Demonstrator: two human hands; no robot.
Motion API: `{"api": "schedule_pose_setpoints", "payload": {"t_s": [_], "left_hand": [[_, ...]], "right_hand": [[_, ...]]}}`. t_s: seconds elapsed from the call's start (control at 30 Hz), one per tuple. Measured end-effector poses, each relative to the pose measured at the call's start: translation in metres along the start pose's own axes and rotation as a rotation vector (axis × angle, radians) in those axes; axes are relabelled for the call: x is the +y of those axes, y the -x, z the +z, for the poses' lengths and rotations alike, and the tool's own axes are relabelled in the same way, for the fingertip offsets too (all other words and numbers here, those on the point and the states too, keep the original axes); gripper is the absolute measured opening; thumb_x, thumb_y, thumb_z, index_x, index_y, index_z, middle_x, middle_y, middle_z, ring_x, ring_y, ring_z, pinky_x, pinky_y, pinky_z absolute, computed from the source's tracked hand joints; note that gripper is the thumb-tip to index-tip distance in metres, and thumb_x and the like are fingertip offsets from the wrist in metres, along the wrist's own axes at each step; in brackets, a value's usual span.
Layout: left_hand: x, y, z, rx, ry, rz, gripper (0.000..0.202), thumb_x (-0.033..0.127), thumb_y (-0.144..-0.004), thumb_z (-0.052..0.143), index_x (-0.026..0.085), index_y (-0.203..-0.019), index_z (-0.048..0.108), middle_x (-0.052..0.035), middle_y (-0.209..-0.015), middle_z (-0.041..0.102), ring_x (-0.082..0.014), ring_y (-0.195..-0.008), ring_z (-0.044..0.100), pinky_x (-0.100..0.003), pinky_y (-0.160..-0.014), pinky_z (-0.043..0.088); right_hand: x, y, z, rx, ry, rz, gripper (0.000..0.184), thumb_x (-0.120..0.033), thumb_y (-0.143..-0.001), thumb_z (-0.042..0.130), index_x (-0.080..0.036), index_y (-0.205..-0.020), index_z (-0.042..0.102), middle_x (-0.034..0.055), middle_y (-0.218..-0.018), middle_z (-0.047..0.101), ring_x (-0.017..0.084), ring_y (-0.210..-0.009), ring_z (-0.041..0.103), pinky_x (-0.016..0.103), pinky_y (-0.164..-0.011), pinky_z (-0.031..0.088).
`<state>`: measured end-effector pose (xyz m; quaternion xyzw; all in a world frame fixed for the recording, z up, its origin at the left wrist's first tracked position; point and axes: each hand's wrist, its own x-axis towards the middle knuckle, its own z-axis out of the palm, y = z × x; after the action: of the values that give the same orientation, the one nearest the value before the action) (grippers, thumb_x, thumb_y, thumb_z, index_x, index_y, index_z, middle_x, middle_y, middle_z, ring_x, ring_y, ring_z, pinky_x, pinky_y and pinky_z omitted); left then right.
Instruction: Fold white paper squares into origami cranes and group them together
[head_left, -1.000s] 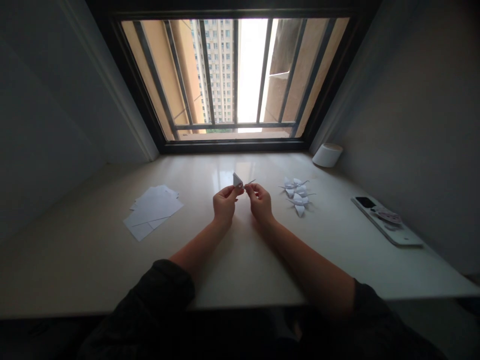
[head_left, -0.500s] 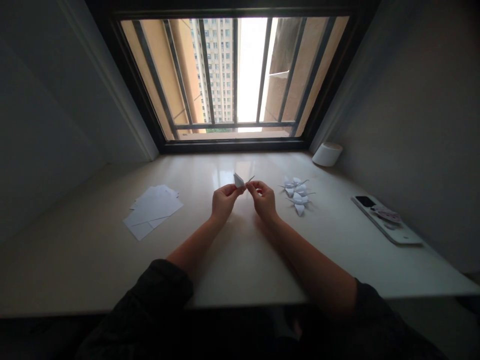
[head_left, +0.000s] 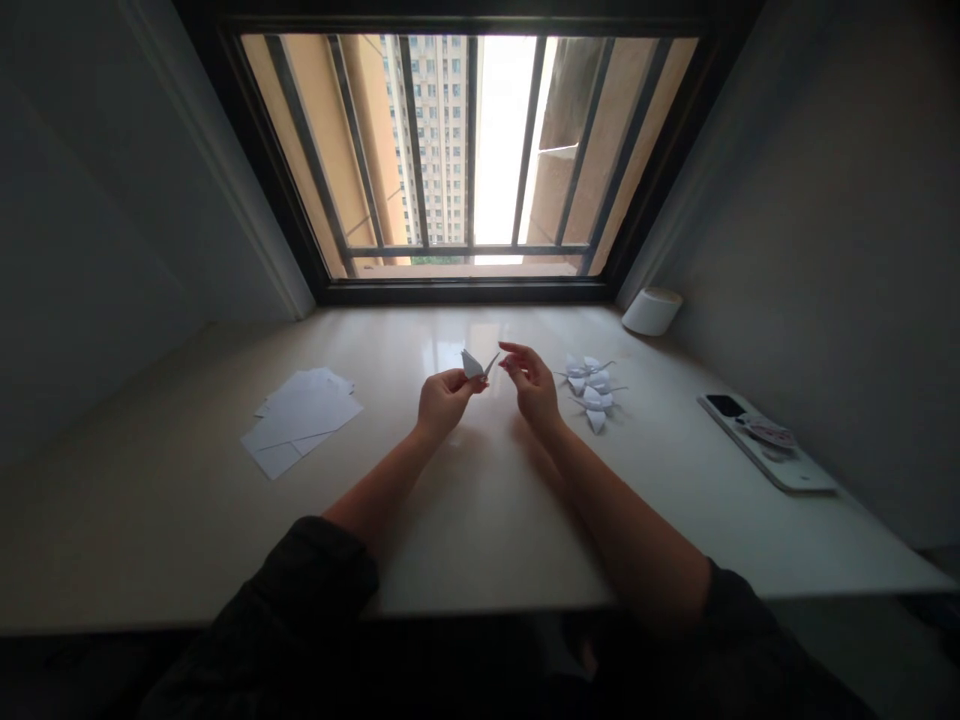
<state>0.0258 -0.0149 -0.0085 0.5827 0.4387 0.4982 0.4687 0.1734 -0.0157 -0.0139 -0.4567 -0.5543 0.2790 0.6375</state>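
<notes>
A small white folded paper crane is pinched between the thumb and fingers of my left hand. Its wing part points up and a thin spike sticks up to the right. Just right of that spike, my right hand is apart from the paper, index finger stretched out and the other fingers curled loosely. Several finished-looking white paper cranes lie grouped on the table to the right of my right hand. On the left, a loose stack of white paper sheets lies fanned out.
The pale table runs up to a barred window. A white slant-topped cylinder stands at the back right by the wall. A phone in a pale case lies near the right edge.
My right hand has let go of the paper crane and drawn slightly right, its index finger extending. My left hand keeps its pinch, and the thin spike now stands more upright.
</notes>
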Motion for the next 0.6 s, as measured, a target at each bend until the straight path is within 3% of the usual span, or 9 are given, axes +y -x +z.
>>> {"api": "schedule_pose_setpoints", "payload": {"t_s": [0.23,0.37,0.6], "left_hand": [[-0.006,-0.002,-0.005,0.034,-0.163,0.057,0.020,0.035,-0.070,0.067,0.018,-0.079,0.072,-0.0051,-0.078,0.073,-0.0205,-0.077,0.067,-0.030,-0.071,0.048],[-0.003,0.000,-0.006,0.066,-0.253,0.068,0.017,0.034,-0.068,0.068,0.020,-0.076,0.072,-0.0031,-0.075,0.072,-0.0202,-0.075,0.065,-0.029,-0.069,0.047],[-0.003,0.000,-0.005,0.077,-0.203,0.070,0.015,0.035,-0.067,0.068,0.021,-0.072,0.071,-0.0027,-0.072,0.071,-0.0201,-0.072,0.064,-0.029,-0.066,0.046]], "right_hand": [[-0.010,0.001,-0.011,-0.093,0.372,-0.317,0.023,-0.020,-0.080,0.055,-0.025,-0.101,0.062,0.0043,-0.093,0.061,0.020,-0.086,0.055,0.037,-0.081,0.043],[-0.013,0.003,-0.012,-0.108,0.477,-0.349,0.023,-0.022,-0.081,0.057,-0.026,-0.103,0.062,0.0051,-0.094,0.061,0.023,-0.089,0.054,0.040,-0.084,0.042],[-0.014,0.002,-0.015,-0.108,0.549,-0.321,0.017,-0.030,-0.083,0.058,-0.027,-0.098,0.065,0.0051,-0.093,0.062,0.025,-0.091,0.053,0.041,-0.085,0.040]]}}
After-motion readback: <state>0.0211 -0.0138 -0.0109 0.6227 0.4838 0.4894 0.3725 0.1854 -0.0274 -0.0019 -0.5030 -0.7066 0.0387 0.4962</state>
